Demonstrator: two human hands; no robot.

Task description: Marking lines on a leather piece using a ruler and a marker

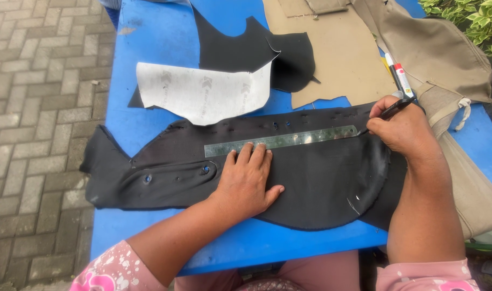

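Observation:
A long black fabric piece (321,180) with small holes lies across the blue table (159,37). A clear ruler (289,140) rests lengthwise on it. My left hand (248,180) lies flat on the fabric, fingertips pressing the ruler's lower edge near its left half. My right hand (399,126) grips a marker pen (401,81) with a white, red and black barrel. The pen's tip touches the fabric at the ruler's right end.
A white-backed cut piece (203,94) lies over another black piece (246,48) at the table's back. Tan fabric (337,54) and a tan garment (440,48) cover the right side. Paving bricks (35,108) lie left; green leaves (472,21) at top right.

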